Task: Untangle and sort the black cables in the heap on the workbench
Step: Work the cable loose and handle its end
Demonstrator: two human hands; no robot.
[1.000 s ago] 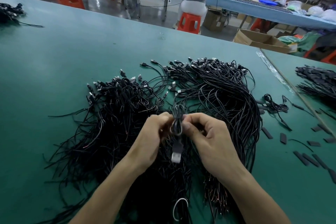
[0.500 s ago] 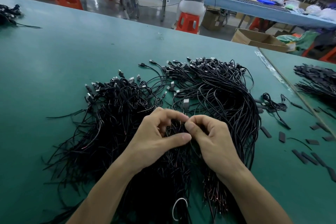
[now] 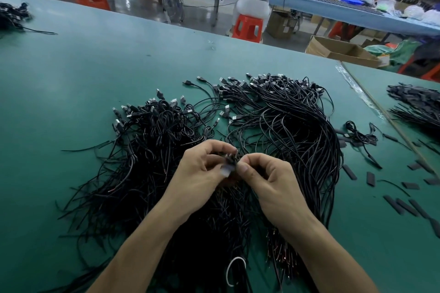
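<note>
A big heap of black cables [image 3: 273,131] with USB plugs lies across the green workbench [image 3: 119,62]. Its left part is a tangled mass [image 3: 152,140]; its right part curves in a more ordered sweep [image 3: 316,150]. Above the middle of the heap, my left hand [image 3: 202,173] and my right hand [image 3: 269,181] meet fingertip to fingertip. Between them they pinch a small coiled black cable [image 3: 232,160], blurred, with a pale plug end showing just below. A white loop [image 3: 234,271] lies among the cables near me.
Short black sleeve pieces [image 3: 371,178] are scattered on the right, beside a small cable knot [image 3: 357,133]. Another cable pile [image 3: 419,104] lies past a seam at far right, and one more [image 3: 12,16] at far left. People sit at a blue bench [image 3: 333,5] behind.
Both hands have risen slightly off the heap. The coiled cable held up a second ago dropped behind the fingers, and now shows again, blurred, between the fingertips.
</note>
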